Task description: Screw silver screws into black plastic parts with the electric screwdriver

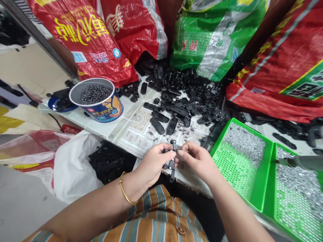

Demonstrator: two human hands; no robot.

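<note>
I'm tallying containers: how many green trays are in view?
2: one green tray right of the right hand, another green tray beside it, cut off by the picture's right edge. Others may be hidden.

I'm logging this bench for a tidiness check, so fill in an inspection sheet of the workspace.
Surface: pale patterned tabletop, dark crumbs near its front.
Job's things: black assembly; silvery pieces in two green trays; tub of small dark pieces.
Clutter: loose black parts, heaped toward the back.
Hands: left hand holds the assembly; right hand has its fingertips at it.
Cables: thin dark cord-like line at left, unclear what.
Surroundings: red sacks and green sack behind.
</note>
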